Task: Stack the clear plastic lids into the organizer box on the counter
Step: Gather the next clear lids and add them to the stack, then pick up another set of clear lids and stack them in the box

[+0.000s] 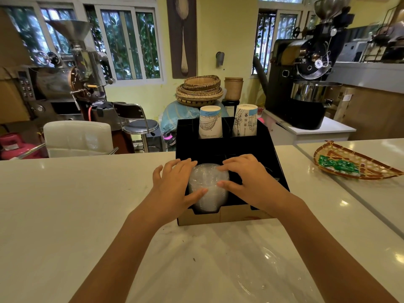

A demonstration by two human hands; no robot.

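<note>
A stack of clear plastic lids (207, 182) sits in the front left compartment of the black organizer box (271, 149) on the white counter. My left hand (175, 184) grips the stack from its left side, thumb across the front. My right hand (249, 178) holds it from the right, fingers over the top and thumb on the side. The lower part of the stack is hidden by the box's cardboard front wall. A loose clear plastic sheet or lid (260, 274) lies on the counter near me, between my forearms.
Two upturned stacks of paper cups (210, 122) (244, 120) stand in the box's rear compartments. A woven tray with green packets (349, 165) lies on the counter at right. Chairs and coffee roasting machines stand beyond the counter's far edge.
</note>
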